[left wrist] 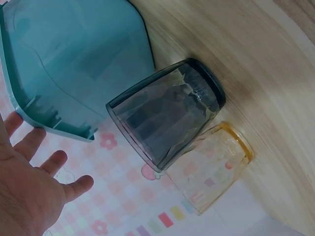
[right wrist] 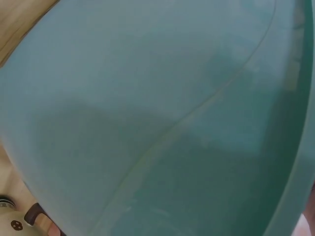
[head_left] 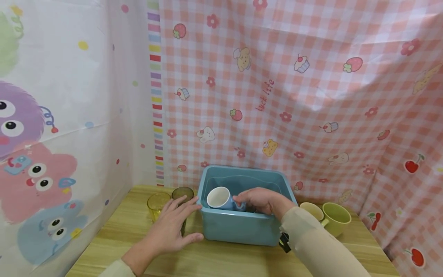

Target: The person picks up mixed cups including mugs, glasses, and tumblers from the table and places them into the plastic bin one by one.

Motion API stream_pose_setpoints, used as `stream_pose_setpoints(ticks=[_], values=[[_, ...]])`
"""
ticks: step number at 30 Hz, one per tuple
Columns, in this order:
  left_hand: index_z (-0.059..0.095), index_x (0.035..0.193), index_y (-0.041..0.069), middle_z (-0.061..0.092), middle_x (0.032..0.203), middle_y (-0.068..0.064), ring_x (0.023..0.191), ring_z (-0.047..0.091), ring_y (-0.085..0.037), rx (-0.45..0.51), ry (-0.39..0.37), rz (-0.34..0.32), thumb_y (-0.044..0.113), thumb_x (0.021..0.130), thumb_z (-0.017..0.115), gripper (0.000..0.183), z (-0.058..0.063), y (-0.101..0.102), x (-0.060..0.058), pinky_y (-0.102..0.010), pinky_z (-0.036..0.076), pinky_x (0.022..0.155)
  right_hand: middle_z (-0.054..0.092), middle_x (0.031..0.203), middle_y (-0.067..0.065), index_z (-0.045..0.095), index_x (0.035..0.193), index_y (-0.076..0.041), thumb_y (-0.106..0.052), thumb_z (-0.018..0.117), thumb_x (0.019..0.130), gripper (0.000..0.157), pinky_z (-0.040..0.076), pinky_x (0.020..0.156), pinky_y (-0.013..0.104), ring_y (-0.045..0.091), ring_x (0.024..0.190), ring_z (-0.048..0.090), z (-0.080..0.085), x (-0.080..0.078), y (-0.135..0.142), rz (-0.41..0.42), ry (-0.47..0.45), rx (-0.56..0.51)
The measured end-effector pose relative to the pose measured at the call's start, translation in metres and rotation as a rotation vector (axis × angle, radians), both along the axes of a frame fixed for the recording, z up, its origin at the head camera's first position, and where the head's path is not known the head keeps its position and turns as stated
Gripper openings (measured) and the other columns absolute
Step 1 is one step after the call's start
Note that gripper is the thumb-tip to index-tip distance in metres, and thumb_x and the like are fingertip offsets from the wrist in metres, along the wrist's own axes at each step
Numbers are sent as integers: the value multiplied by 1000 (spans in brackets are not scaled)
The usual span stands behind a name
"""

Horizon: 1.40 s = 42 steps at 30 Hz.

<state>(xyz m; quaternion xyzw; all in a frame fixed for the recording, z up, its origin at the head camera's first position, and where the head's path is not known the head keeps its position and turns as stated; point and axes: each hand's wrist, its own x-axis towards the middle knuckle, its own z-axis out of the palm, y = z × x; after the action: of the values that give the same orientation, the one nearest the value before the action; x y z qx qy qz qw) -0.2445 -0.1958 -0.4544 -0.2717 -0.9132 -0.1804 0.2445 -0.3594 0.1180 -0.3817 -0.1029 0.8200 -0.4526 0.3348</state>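
Note:
A mug (head_left: 219, 198), light blue outside and white inside, is tilted within the blue plastic bin (head_left: 238, 227). My right hand (head_left: 260, 199) reaches over the bin's front rim and grips the mug by its handle; the other fingers are partly hidden. With fingers spread, my left hand (head_left: 173, 231) has its fingertips at the bin's left rim. Beside that hand stand a dark grey clear glass (left wrist: 165, 115) and a yellow clear glass (left wrist: 214, 167). The bin wall (right wrist: 147, 98) fills most of the right wrist view.
Right of the bin are a cream cup (head_left: 311, 211) and a green mug (head_left: 336, 215). A cream item with a brown handle (right wrist: 33, 214) shows at the right wrist view's corner. Patterned cloths (head_left: 263, 96) hang behind the wooden table (head_left: 214, 261).

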Motion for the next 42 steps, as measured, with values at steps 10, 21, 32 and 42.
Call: stream_pose_setpoints(ticks=[10,21,32,42], values=[[61,150,24,54,164,-4,148,50,-46,2,-4,0,73,89,71,79,0,1,0,-82,37,113,68,123,8,70,102,-10,-45,69,103,35,52,107,47,28,115,62,-5,-2,-3,31,14,70],[58,151,29,53,165,-3,149,50,-45,3,-12,7,79,90,65,79,0,1,0,-81,37,113,72,127,5,77,119,-12,-46,72,101,38,52,112,48,23,116,65,-9,-2,-8,47,36,128],[58,151,29,52,166,-3,149,49,-45,3,-17,10,85,91,56,82,-1,0,0,-81,37,114,71,133,2,76,129,-19,-48,68,103,40,51,113,50,20,122,65,-13,-9,-12,130,32,198],[58,151,28,52,166,-3,150,49,-45,-2,-20,10,83,91,58,81,-1,0,0,-81,37,113,69,139,-1,77,130,-28,-46,65,105,33,49,114,48,18,122,62,-15,-10,-15,227,100,298]])
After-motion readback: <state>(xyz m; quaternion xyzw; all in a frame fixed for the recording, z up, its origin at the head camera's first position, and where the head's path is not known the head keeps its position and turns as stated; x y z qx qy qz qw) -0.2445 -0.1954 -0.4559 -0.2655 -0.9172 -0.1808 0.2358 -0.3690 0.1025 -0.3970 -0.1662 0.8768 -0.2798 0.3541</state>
